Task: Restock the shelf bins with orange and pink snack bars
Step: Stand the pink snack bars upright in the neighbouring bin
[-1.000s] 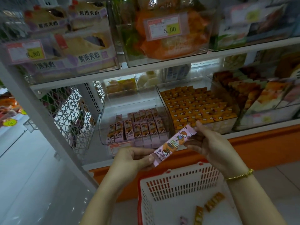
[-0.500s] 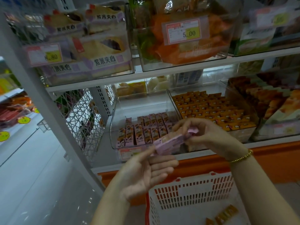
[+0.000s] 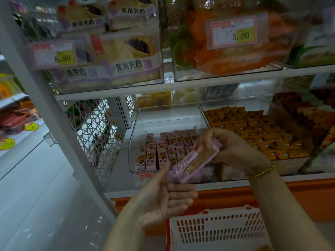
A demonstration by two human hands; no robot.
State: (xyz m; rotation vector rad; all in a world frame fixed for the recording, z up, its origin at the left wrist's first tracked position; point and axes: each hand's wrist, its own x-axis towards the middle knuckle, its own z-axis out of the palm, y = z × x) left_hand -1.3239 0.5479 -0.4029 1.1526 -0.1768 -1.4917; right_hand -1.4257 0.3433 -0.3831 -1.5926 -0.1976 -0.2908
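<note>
Right hand (image 3: 233, 151) pinches the pink bar (image 3: 195, 160) by its upper end, printed back side facing up, bar slanting down-left from the grip. Left hand (image 3: 163, 201) is flat, palm up, holding nothing, just under the bar's free end; contact unclear. Probably an orientation check before slotting. Pink bin (image 3: 163, 115) sits right behind the grip, rear part bare. Orange bin (image 3: 282, 164) is to the grip's right, basket (image 3: 217, 216) below.
</note>
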